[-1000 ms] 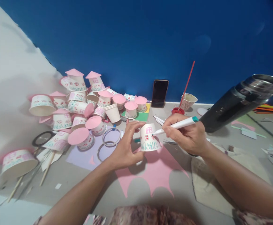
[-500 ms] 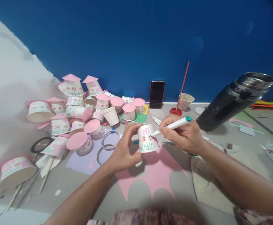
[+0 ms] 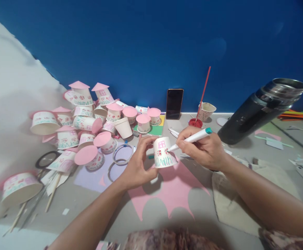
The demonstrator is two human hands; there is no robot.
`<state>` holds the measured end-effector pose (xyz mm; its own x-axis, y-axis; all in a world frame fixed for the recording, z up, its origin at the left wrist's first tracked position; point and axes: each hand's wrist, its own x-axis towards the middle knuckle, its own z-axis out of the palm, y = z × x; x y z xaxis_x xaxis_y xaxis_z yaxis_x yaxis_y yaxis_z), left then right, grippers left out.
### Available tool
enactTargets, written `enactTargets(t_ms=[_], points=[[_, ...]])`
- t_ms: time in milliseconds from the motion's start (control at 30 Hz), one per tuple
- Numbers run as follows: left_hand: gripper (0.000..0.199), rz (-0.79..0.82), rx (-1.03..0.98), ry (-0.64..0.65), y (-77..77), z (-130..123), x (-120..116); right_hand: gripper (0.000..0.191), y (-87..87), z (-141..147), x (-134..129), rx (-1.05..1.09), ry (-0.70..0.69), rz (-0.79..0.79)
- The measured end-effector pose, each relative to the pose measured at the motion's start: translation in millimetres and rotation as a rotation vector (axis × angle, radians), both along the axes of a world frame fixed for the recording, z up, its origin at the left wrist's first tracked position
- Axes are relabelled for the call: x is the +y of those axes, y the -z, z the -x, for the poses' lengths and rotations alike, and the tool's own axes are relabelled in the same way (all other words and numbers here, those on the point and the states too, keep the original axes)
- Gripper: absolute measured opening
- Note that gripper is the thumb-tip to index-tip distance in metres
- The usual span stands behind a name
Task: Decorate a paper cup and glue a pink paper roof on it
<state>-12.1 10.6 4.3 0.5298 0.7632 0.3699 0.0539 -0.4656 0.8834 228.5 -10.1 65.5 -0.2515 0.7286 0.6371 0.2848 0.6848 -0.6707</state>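
A paper cup (image 3: 165, 158) is held just off the middle of the view, toward five o'clock, with its narrow base up, its wide rim down and a slight tilt. It is gripped at its nine o'clock side by the left hand (image 3: 139, 165), which is curved around it like a C: the index finger is bent over toward the base and the thumb is placed low by the rim. The left forearm is angled in from between seven and eight o'clock.

A white marker (image 3: 194, 138) is pinched in a closed writing grip by the right hand (image 3: 204, 149), with the fingers curled and the forearm brought in from four o'clock. The marker's tip is set at the cup's side beside the drawn red flowers, and its green end is pointed toward two o'clock. Whether ink is being laid cannot be told.

Cut pink paper (image 3: 169, 196) is spread below, at six o'clock from the cup. Pink-roofed cups (image 3: 86, 139) are piled between nine and ten o'clock; a phone (image 3: 174, 104) is propped at twelve and a dark bottle (image 3: 255, 114) is seen at two.
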Motion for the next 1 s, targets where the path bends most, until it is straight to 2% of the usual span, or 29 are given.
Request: enactTargets(t_ms=[200, 500, 833, 1000], points=[[0.080, 0.025, -0.048, 0.022, 2.1, 0.4, 0.7, 0.012, -2.3, -3.2, -0.4, 0.010, 0.024, -0.064], [0.078, 0.048, -0.068, 0.033, 1.7, -0.6, 0.3, 0.011, 1.5, 0.6, -1.4, -0.008, -0.004, -0.015], [0.080, 0.089, -0.097, 0.053, 3.5, -1.0, -0.4, 0.015, -3.3, -1.8, 0.3, 0.016, 0.073, -0.085], [0.080, 0.100, -0.097, 0.049, 2.5, -1.1, -0.8, 0.013, -3.2, -1.0, -0.2, 0.002, 0.054, -0.066]])
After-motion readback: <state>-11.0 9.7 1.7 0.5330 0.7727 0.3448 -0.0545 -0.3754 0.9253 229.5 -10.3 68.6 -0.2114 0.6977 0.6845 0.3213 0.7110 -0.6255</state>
